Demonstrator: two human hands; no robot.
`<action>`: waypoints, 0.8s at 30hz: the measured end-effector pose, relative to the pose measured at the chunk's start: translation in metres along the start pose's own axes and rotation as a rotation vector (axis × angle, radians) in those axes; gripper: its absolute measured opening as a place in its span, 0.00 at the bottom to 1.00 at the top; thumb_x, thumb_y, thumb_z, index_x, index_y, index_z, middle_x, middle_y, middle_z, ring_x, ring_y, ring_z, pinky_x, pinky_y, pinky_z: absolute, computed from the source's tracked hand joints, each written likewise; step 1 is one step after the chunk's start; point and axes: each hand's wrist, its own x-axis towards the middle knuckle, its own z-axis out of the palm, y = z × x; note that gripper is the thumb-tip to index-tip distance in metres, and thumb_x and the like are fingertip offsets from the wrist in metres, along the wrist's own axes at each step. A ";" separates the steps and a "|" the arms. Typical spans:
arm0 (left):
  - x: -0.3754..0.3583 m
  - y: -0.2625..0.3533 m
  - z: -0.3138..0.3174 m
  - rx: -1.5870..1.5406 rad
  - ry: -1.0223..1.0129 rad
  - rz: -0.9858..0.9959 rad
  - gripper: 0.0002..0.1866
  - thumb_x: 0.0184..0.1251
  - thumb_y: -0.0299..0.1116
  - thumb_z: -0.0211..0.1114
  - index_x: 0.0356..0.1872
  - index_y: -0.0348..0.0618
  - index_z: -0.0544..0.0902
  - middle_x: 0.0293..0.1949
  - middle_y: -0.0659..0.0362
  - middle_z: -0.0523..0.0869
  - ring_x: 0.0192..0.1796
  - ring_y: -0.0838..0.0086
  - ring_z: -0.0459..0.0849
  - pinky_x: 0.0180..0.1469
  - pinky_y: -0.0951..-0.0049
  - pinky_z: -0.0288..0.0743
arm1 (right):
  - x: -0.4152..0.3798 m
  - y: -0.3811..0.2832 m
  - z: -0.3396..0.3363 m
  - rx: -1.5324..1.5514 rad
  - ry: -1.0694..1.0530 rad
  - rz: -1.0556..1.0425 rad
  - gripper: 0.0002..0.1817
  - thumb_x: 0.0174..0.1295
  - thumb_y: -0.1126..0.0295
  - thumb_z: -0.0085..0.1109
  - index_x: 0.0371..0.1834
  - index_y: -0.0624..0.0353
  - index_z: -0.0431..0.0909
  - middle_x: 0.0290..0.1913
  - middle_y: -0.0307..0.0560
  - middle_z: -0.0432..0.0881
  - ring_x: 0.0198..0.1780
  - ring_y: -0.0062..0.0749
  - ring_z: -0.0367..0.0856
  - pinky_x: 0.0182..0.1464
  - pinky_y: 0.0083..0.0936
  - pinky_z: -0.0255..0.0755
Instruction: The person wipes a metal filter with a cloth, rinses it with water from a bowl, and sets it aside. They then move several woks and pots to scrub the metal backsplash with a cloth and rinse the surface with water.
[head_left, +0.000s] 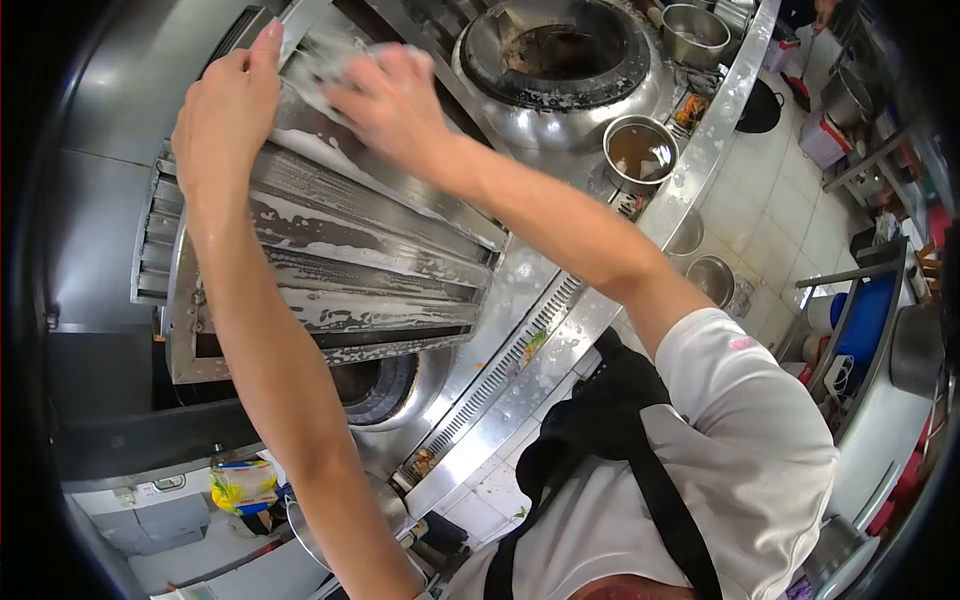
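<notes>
A slatted metal filter panel (350, 240) streaked with white suds lies tilted over the steel stove top. My left hand (228, 115) grips the panel's upper edge, thumb pointing up along the frame. Near the panel's top, my right hand (392, 105) is blurred by motion, its fingers bent over a pale, wet scrubbing thing (325, 65) that is too smeared to make out. Foam covers the slats just below it.
A round wok burner (555, 55) stands beyond the panel, another burner (375, 385) partly beneath it. A pot of brown liquid (640, 153) sits at the counter's right. A drain grate (500, 370) runs along the front edge. Bowls (710, 280) are on the floor.
</notes>
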 end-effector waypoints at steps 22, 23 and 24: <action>0.092 -0.138 0.049 -0.089 0.069 0.215 0.44 0.59 0.72 0.59 0.63 0.44 0.81 0.59 0.48 0.84 0.63 0.60 0.81 0.68 0.65 0.66 | -0.347 0.044 0.017 -0.063 -0.910 0.158 0.08 0.55 0.71 0.57 0.33 0.49 0.86 0.43 0.39 0.84 0.36 0.26 0.86 0.49 0.39 0.69; 0.091 -0.138 0.048 -0.074 0.065 0.229 0.44 0.59 0.73 0.59 0.63 0.44 0.81 0.58 0.48 0.84 0.63 0.60 0.81 0.68 0.65 0.66 | -0.349 0.043 0.019 -0.066 -1.016 0.147 0.08 0.55 0.70 0.58 0.34 0.49 0.86 0.43 0.38 0.85 0.38 0.25 0.86 0.49 0.39 0.69; 0.085 -0.122 0.043 -0.010 0.060 0.131 0.45 0.59 0.73 0.58 0.63 0.44 0.81 0.58 0.48 0.84 0.63 0.60 0.80 0.68 0.65 0.66 | -0.340 0.051 0.028 -0.081 -1.104 0.113 0.09 0.54 0.69 0.58 0.35 0.49 0.86 0.43 0.38 0.85 0.39 0.24 0.86 0.48 0.38 0.70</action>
